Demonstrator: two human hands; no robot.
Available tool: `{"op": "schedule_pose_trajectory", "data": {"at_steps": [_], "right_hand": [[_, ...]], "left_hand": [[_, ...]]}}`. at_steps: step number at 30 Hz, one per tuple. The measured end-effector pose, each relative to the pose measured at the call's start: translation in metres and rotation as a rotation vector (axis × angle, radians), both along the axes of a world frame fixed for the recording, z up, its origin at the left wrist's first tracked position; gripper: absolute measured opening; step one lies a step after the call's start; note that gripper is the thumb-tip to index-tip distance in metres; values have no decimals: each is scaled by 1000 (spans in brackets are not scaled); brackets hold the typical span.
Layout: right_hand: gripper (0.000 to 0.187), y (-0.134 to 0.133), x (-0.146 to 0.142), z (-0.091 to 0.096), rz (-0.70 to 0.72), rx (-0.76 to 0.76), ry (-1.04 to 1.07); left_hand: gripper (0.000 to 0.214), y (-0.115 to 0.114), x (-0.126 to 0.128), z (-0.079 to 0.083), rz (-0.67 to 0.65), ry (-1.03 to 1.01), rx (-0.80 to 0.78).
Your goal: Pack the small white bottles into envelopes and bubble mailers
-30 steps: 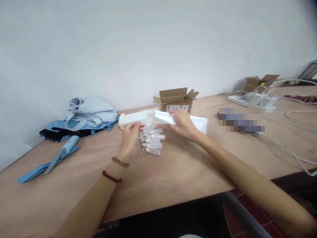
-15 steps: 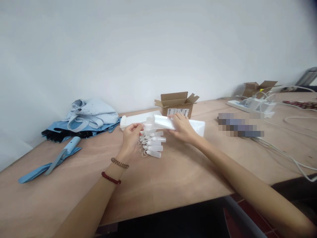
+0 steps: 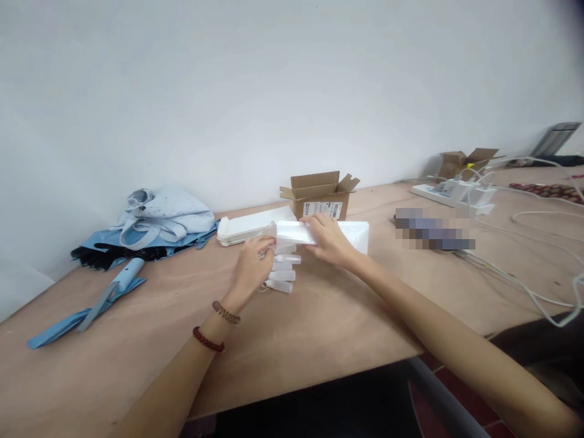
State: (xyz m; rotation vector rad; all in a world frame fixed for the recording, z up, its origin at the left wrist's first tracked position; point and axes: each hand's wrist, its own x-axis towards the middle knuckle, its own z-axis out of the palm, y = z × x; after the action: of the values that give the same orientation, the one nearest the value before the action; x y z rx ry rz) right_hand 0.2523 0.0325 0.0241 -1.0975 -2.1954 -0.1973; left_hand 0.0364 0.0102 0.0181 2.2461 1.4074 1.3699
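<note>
A flat white box (image 3: 292,232) in clear plastic lies across the middle of the view. My right hand (image 3: 326,238) grips it from above, thumb on the near side and fingers on the far side. At its left end my left hand (image 3: 256,258) is closed, with thumb and fingertips pinching the end of the clear plastic bag (image 3: 268,231). Right below, several small translucent tubes (image 3: 281,275) with white cord loops lie in a row on the table. My left hand partly covers their cords.
Behind are a stack of flat white boxes (image 3: 255,224) and an open cardboard box (image 3: 322,198). A blue umbrella (image 3: 128,277) and a pale cloth bag (image 3: 168,213) lie left on the wooden table (image 3: 319,328). Rightward are a blurred-out object (image 3: 433,230), a power strip (image 3: 433,196) and white cables.
The loose plastic at the box's left end now lies folded closer in against it. My left hand has moved slightly down and its fingers are curled tighter. The view has shifted a little.
</note>
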Motion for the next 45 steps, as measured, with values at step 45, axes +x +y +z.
{"op": "schedule_pose_trajectory", "data": {"at_steps": [45], "right_hand": [[41, 17, 16, -6, -194, -12, -24]], "left_hand": [[29, -5, 4, 6, 34, -338, 208]]}}
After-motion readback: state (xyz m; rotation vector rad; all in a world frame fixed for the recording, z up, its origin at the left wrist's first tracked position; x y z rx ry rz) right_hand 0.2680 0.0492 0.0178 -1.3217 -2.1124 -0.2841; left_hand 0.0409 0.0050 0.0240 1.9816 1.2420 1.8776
